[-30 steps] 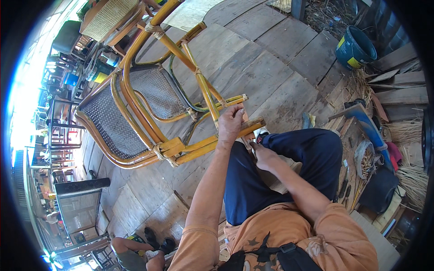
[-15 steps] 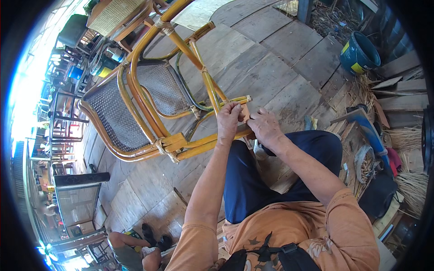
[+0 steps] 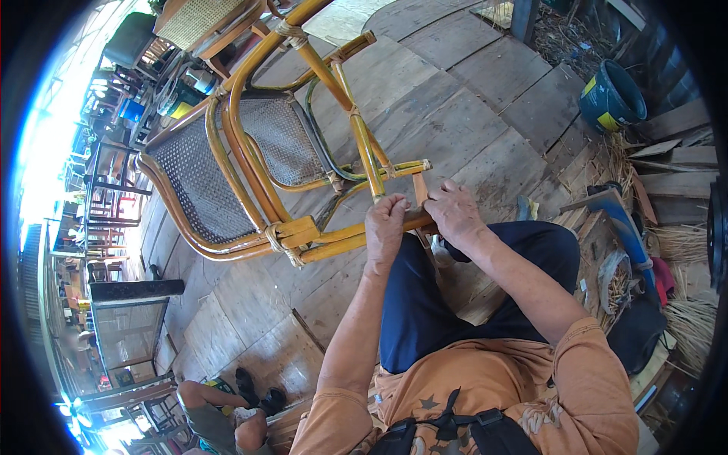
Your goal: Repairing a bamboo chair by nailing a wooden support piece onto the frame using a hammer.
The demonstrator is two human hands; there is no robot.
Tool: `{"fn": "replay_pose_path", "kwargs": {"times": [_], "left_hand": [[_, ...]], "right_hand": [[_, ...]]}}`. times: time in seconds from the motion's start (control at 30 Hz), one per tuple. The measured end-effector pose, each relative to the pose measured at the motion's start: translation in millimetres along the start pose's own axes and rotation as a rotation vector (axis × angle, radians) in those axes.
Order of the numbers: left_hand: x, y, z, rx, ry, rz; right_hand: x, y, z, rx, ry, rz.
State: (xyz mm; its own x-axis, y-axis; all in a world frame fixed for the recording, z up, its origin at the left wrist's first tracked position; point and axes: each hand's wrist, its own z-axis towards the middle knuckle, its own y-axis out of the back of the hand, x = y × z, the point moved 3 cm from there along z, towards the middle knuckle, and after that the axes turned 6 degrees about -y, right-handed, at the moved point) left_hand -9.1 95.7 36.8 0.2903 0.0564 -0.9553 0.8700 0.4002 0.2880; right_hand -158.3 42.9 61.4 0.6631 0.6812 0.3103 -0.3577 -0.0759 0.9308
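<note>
A rattan chair with a woven cane seat and back lies tipped over on the floor in front of me. My left hand is closed in a pinch at the near end of its lower pole; whatever its fingers hold is too small to make out. Just right of it, my right hand curls over the end of the same pole, its fingertips partly hidden. Between the two hands a flat tan strip rises from the pole. Cane bindings wrap the chair's joints.
A dark green bucket stands at the far right, near wood scraps and loose cane strands. To the right lies a blue-edged board. Another person's legs show at lower left. More furniture crowds the left side.
My left hand has come down the pole toward me, and a little more of the tan strip shows. The right hand has shifted slightly. The whole view has tilted a bit.
</note>
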Motion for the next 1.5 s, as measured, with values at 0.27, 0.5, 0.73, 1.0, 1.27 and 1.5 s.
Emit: {"fn": "replay_pose_path", "kwargs": {"times": [0.27,0.5,0.73,1.0,1.27,1.5], "left_hand": [[-1,-3,-1,-0.006,-0.147,0.265],[-6,-9,3,0.034,-0.122,0.270],[-13,-13,1,0.121,0.002,0.426],[-10,-14,2,0.109,0.006,0.417],[-11,-14,2,0.134,-0.024,0.454],[-2,-14,2,0.116,-0.016,0.418]], "right_hand": [[1,4,2,-0.027,-0.013,0.004],[-1,3,3,0.080,-0.075,-0.021],[-1,3,2,-0.021,-0.053,0.021],[-3,3,2,-0.035,-0.051,0.020],[-2,6,4,0.066,-0.102,0.018],[-53,98,-43,-0.501,-0.396,0.355]]}}
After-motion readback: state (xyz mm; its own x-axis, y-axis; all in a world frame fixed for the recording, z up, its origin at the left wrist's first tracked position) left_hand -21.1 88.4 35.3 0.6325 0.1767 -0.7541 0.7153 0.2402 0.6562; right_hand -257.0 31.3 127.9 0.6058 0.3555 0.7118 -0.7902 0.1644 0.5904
